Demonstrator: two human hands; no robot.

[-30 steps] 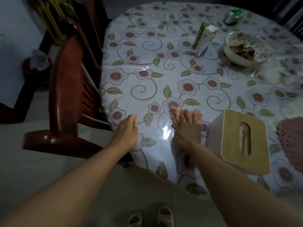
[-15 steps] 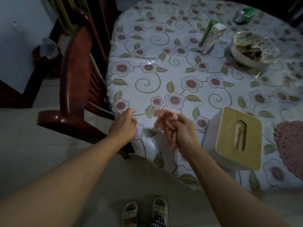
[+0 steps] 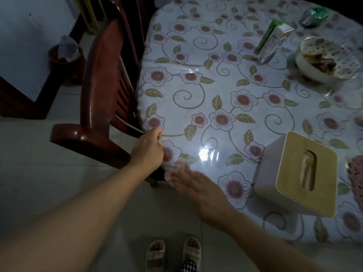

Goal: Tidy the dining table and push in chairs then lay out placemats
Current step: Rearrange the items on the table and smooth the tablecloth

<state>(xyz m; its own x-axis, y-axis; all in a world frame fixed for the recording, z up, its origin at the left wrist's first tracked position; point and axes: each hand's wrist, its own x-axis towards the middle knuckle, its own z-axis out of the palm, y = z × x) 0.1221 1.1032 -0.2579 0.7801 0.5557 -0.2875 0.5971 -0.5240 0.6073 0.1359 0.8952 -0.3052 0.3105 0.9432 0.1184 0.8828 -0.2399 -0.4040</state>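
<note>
1. The left hand [image 3: 147, 149] is found at the near-left rim of the table [image 3: 196, 55], with fingers curled at the edge of the floral tablecloth [image 3: 225, 91]. The cloth edge appears to be pinched there; the contact itself is partly hidden by the knuckles.
2. The hold is judged to serve as an anchor, so that the slick cover can be drawn taut or squared on the rim during tidying.
3. The right hand [image 3: 196, 190] is seen at about 5 o'clock from the left hand, just beside it at the table's near edge. Its fingers are extended and relaxed, and nothing is held. The fingertips are blurred; whether the cloth is touched cannot be told.
4. The chair [image 3: 98, 85] is recorded at 10 o'clock from the left hand, its back standing close against the table's left edge. It is judged to be pushed in already, or nearly so.
5. The tissue box [image 3: 300, 177] lies at 3 o'clock from the right hand, near but apart.
6. A bowl [image 3: 326, 59] with leftovers, a carton [image 3: 275, 41] and a green-capped item [image 3: 314, 14] are noted at 1 o'clock, well apart from both hands; clearing is judged unfinished.
7. A pink crocheted mat [image 3: 356, 173] is partly seen at the right frame edge, beyond the box.
</note>
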